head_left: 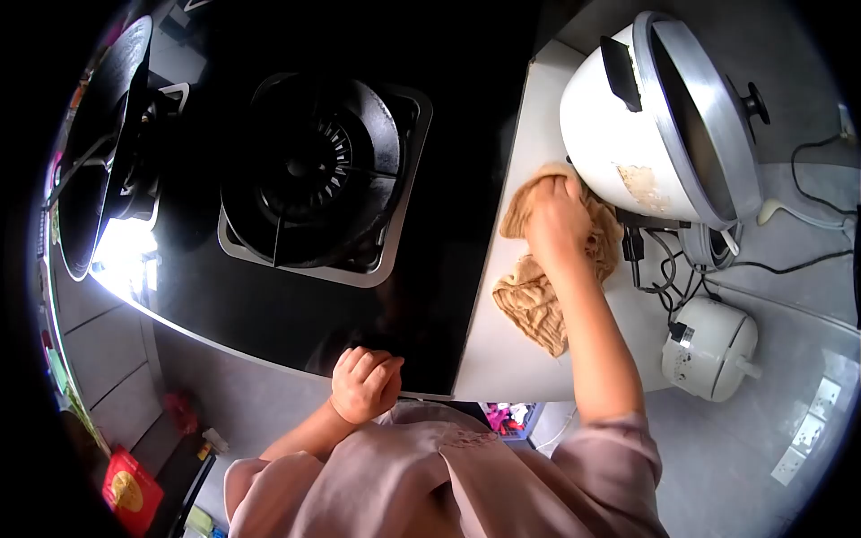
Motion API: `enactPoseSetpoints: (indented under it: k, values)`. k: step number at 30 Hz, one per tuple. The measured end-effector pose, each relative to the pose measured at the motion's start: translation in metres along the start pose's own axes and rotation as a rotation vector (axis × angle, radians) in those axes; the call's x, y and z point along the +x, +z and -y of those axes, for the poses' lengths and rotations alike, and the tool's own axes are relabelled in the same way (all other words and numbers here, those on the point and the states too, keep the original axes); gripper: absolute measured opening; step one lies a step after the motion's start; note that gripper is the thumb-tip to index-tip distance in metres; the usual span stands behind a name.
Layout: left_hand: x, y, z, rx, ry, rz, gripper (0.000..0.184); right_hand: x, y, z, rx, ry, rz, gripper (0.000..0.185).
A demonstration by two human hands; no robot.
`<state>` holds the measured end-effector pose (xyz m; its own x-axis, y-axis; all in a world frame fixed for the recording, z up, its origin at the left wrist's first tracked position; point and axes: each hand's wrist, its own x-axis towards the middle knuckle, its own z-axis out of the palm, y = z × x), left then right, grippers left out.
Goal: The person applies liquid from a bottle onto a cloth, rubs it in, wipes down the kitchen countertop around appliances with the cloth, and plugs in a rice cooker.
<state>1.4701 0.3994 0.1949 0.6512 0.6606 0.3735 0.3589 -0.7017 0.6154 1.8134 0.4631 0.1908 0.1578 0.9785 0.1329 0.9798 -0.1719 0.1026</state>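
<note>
A crumpled tan cloth lies on the white counter beside the black stove top. My right hand presses on its upper part with the fingers closed on the fabric, close to the base of a large white rice cooker. The cooker's lid stands tilted, and a brown stain marks its side. My left hand is a loose fist at the front edge of the stove top, with nothing visible in it.
A gas burner sits in the middle of the stove, and a black wok is at the far left. Right of the cloth are tangled cables and a small white appliance. Wall sockets show at lower right.
</note>
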Motion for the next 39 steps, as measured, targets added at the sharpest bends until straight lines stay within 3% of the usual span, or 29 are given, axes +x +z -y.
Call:
enactPoseSetpoints:
  k: [1,2,3,5,9,11,12,14,19,21,24,25,27,28,31,33,34,39]
  values:
    - [0.002,-0.001,-0.001,-0.005,-0.008,0.005,0.032,0.018,0.001,0.004,-0.004,0.058,0.113,0.021]
    - [0.003,-0.001,-0.004,-0.012,-0.021,0.008,0.03,0.036,0.005,0.001,0.077,-0.028,-0.016,0.019]
    - [0.004,0.001,-0.004,-0.006,-0.023,0.006,0.03,0.043,0.007,0.004,0.041,0.043,0.064,0.018]
    - [0.003,-0.001,-0.004,-0.02,-0.022,0.01,0.031,0.027,0.01,-0.008,0.098,-0.072,-0.21,0.018]
    - [0.002,0.0,-0.005,0.009,-0.026,0.01,0.031,-0.018,-0.008,-0.009,-0.001,-0.112,-0.192,0.019]
    - [0.003,0.0,-0.004,0.016,-0.014,0.021,0.031,0.007,-0.013,0.002,-0.115,0.023,0.253,0.019]
    - [0.004,-0.001,-0.005,0.023,-0.009,0.029,0.031,0.019,0.003,-0.005,0.046,-0.057,-0.02,0.017]
    - [0.005,0.002,-0.005,0.04,-0.006,0.032,0.031,0.031,0.011,-0.007,0.066,-0.072,-0.1,0.02]
    - [0.004,0.002,-0.007,0.04,-0.024,0.023,0.029,-0.04,-0.013,-0.011,0.017,-0.049,-0.032,0.032]
    - [0.004,0.001,-0.008,0.047,-0.025,0.029,0.028,-0.028,-0.006,-0.008,0.087,-0.016,-0.05,0.026]
    - [0.005,0.001,-0.009,0.06,-0.008,0.038,0.028,0.022,-0.018,-0.005,0.134,0.004,0.157,0.023]
    - [0.006,0.0,-0.009,0.06,0.002,0.04,0.028,0.017,-0.017,-0.007,0.141,0.003,0.154,0.023]
    - [0.004,0.001,-0.009,0.037,-0.004,0.033,0.029,-0.01,-0.015,-0.016,0.135,-0.108,-0.055,0.03]
    - [0.002,0.003,-0.007,0.059,0.001,0.023,0.03,-0.034,-0.014,-0.018,0.103,-0.112,0.015,0.035]
    - [0.003,0.004,-0.005,0.095,-0.003,0.016,0.031,-0.05,-0.016,-0.011,0.198,-0.122,-0.142,0.025]
    - [0.003,0.004,-0.007,0.112,0.01,0.033,0.031,0.007,0.0,-0.011,0.187,-0.092,-0.099,0.017]
    - [0.003,0.005,-0.007,0.124,0.011,0.029,0.031,0.022,0.004,-0.011,0.246,-0.111,-0.204,0.013]
    - [0.004,0.006,-0.008,0.132,-0.007,0.007,0.027,-0.069,-0.022,-0.009,0.296,-0.168,-0.095,0.016]
